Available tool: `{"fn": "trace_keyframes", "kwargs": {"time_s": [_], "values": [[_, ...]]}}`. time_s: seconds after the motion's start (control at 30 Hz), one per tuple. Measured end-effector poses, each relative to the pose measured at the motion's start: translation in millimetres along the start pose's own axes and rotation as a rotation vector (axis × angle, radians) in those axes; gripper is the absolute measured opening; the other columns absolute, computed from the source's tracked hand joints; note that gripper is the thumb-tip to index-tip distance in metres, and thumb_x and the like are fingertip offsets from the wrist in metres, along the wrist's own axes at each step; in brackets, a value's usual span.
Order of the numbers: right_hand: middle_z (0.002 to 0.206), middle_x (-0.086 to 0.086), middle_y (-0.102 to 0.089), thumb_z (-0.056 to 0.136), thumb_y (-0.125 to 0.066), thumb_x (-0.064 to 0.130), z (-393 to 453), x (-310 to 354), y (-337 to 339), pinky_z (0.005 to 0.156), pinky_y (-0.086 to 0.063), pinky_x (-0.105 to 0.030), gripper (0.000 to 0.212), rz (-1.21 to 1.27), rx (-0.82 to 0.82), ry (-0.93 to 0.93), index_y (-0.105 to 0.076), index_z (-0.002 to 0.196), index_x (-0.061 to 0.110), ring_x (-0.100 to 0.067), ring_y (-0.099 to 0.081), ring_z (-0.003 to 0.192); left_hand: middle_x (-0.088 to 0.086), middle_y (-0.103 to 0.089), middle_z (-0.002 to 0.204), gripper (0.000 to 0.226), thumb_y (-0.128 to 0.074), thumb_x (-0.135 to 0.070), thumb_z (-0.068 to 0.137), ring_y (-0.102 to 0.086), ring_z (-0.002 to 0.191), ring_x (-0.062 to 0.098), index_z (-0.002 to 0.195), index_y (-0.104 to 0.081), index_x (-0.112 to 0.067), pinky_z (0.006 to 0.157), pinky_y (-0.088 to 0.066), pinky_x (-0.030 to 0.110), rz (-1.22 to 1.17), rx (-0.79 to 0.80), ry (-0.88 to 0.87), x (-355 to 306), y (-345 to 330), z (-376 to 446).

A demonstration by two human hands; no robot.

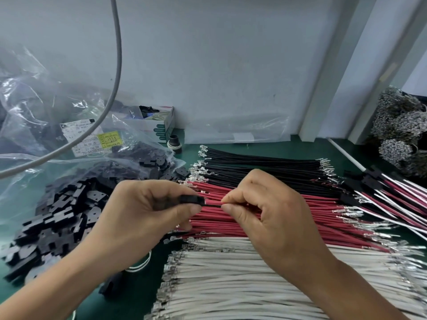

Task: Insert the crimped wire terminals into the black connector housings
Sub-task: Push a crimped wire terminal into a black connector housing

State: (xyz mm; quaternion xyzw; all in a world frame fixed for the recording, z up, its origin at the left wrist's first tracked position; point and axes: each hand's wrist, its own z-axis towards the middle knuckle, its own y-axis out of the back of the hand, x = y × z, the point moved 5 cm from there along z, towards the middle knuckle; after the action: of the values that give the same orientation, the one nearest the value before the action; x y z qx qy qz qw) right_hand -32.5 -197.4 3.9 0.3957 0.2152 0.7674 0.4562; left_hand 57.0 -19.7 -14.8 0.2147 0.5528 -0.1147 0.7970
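Note:
My left hand (141,213) pinches a small black connector housing (191,199) between thumb and fingers, above the wire piles. My right hand (265,211) pinches a thin black wire (213,205) whose end reaches the housing's right opening; the terminal tip is hidden there. Below the hands lie rows of black wires (265,167), red wires (288,218) and white wires (254,285), all with crimped metal terminals at both ends. Loose black housings (60,218) are heaped at the left.
A clear plastic bag (57,125) of housings with labels sits at back left, with a small carton (157,123) behind it. Finished assemblies (392,195) lie at right, near bundles of terminals (399,125). A grey cable (115,77) hangs across the upper left. The mat (300,148) is green.

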Motion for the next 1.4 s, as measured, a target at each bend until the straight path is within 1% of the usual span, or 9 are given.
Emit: {"fn": "trace_keyframes", "kwargs": {"time_s": [0.23, 0.43, 0.63, 0.73, 0.83, 0.9, 1.03, 1.2, 1.4], "values": [[0.082, 0.016, -0.054, 0.091, -0.066, 0.028, -1.2, 4.5, -3.2, 0.066, -0.038, -0.012, 0.013, 0.013, -0.022, 0.031, -0.073, 0.084, 0.02, -0.002, -0.052, 0.075, 0.011, -0.078, 0.07, 0.024, -0.083, -0.019, 0.066, -0.076, 0.059, 0.025, 0.091, -0.084, -0.019, 0.054, -0.058, 0.021, -0.066, 0.039, 0.041, 2.5, -3.6, -2.3], [0.082, 0.018, -0.057, 0.088, -0.065, 0.039, 3.5, -6.6, 7.9, 0.062, -0.047, -0.023, 0.014, -0.027, 0.057, 0.008, -0.075, 0.083, 0.03, -0.004, -0.058, 0.077, 0.005, -0.078, 0.07, 0.021, -0.083, -0.02, 0.068, -0.073, 0.057, 0.018, 0.089, -0.084, -0.026, 0.059, -0.057, 0.018, -0.017, 0.052, -0.024, 0.6, -7.6, -0.6], [0.085, 0.003, -0.062, 0.089, -0.075, 0.018, -5.1, 22.6, 13.1, 0.056, -0.046, -0.033, 0.005, -0.229, -0.199, 0.238, -0.078, 0.091, 0.014, -0.017, -0.053, 0.078, -0.003, -0.079, 0.076, 0.018, -0.084, -0.033, 0.072, -0.076, 0.066, 0.02, 0.089, -0.082, -0.036, 0.064, -0.064, 0.036, 0.109, 0.005, -0.086, -1.5, 4.2, 2.0], [0.089, 0.009, -0.063, 0.088, -0.074, 0.026, -10.0, 40.3, -4.0, 0.06, -0.047, -0.033, 0.006, -0.074, 0.018, 0.309, -0.076, 0.092, 0.023, -0.013, -0.054, 0.081, -0.006, -0.079, 0.077, 0.018, -0.083, -0.033, 0.073, -0.076, 0.069, 0.019, 0.09, -0.081, -0.038, 0.068, -0.063, 0.042, 0.141, -0.018, -0.097, 0.4, 10.7, 4.8], [0.085, 0.02, -0.059, 0.084, -0.068, 0.048, -14.7, 34.5, -23.6, 0.066, -0.043, -0.024, 0.015, -0.092, 0.387, 0.156, -0.073, 0.09, 0.035, 0.0, -0.05, 0.082, -0.006, -0.079, 0.076, 0.018, -0.083, -0.035, 0.071, -0.076, 0.068, 0.014, 0.088, -0.081, -0.038, 0.065, -0.062, 0.027, 0.122, -0.013, -0.093, 5.2, 8.1, 6.1], [0.088, 0.021, -0.06, 0.086, -0.069, 0.047, -17.3, 27.8, -28.7, 0.073, -0.044, -0.022, 0.014, -0.028, 0.45, 0.09, -0.073, 0.093, 0.036, 0.002, -0.05, 0.087, -0.006, -0.079, 0.077, 0.018, -0.084, -0.034, 0.07, -0.076, 0.068, 0.012, 0.088, -0.082, -0.036, 0.064, -0.06, 0.02, 0.106, 0.007, -0.081, 8.6, 4.3, 5.5], [0.093, 0.022, -0.061, 0.088, -0.069, 0.04, -17.5, 26.1, -30.3, 0.081, -0.043, -0.021, 0.006, 0.013, 0.42, 0.053, -0.07, 0.091, 0.035, 0.003, -0.05, 0.093, -0.003, -0.08, 0.078, 0.018, -0.084, -0.03, 0.071, -0.076, 0.069, 0.016, 0.088, -0.082, -0.035, 0.066, -0.062, 0.024, 0.098, 0.014, -0.07, 12.0, 2.7, 5.6], [0.09, 0.019, -0.06, 0.095, -0.063, 0.033, -9.3, 16.3, -14.3, 0.072, -0.042, -0.018, 0.008, 0.059, 0.295, -0.044, -0.061, 0.087, 0.033, -0.002, -0.056, 0.089, -0.006, -0.08, 0.079, 0.02, -0.084, -0.03, 0.071, -0.076, 0.069, 0.009, 0.09, -0.082, -0.035, 0.064, -0.058, 0.015, 0.097, 0.011, -0.068, 11.3, 6.7, 7.3], [0.087, 0.017, -0.058, 0.093, -0.055, 0.033, -3.9, 5.7, 3.6, 0.063, -0.047, -0.027, 0.009, 0.025, 0.095, -0.1, -0.06, 0.087, 0.037, -0.009, -0.059, 0.083, 0.004, -0.08, 0.079, 0.02, -0.085, -0.018, 0.072, -0.078, 0.071, 0.019, 0.091, -0.083, -0.026, 0.066, -0.059, 0.016, -0.027, 0.03, -0.011, 8.8, 6.6, 6.6]]}}
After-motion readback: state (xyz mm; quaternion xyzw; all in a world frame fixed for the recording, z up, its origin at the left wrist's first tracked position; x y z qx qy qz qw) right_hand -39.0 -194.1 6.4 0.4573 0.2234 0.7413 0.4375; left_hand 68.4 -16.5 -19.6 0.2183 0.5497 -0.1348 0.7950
